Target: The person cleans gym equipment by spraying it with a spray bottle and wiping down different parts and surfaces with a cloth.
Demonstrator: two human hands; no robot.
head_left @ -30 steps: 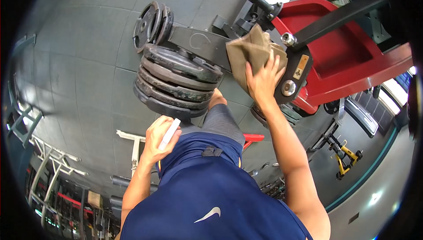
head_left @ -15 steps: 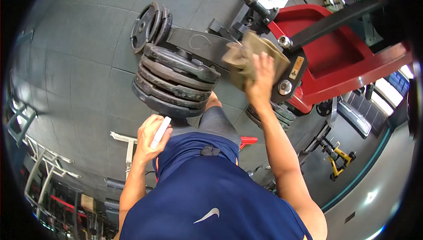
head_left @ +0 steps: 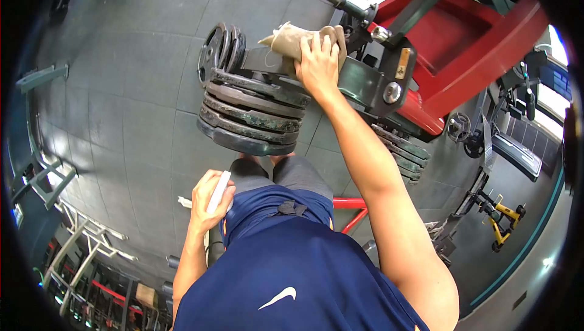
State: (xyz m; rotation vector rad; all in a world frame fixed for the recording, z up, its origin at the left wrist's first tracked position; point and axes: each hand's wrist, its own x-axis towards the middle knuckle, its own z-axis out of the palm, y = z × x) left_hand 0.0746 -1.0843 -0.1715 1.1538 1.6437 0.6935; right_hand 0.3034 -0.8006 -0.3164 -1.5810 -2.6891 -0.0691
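Observation:
My right hand (head_left: 319, 66) presses a tan cloth (head_left: 291, 40) onto the dark metal arm (head_left: 360, 82) of a red weight machine. Its fingers lie over the folded fabric, which hides the part of the arm beneath. Close to my waist, my left hand (head_left: 204, 202) is wrapped round a slim white object (head_left: 219, 191) with a flat, straight-edged top. Its lower part is hidden in my palm. Between the two hands, several worn weight plates (head_left: 252, 112) sit loaded on the machine.
More plates (head_left: 220, 54) hang at the arm's far end, and another stack (head_left: 401, 151) is on the right. The red machine frame (head_left: 480, 57) fills the upper right. A light metal rack (head_left: 91, 234) stands at lower left, a yellow-and-black apparatus (head_left: 505, 218) at right.
My right hand has moved left with the cloth, from beside the machine's joint onto the arm. My left hand keeps its hold on the white object. The view has shifted slightly.

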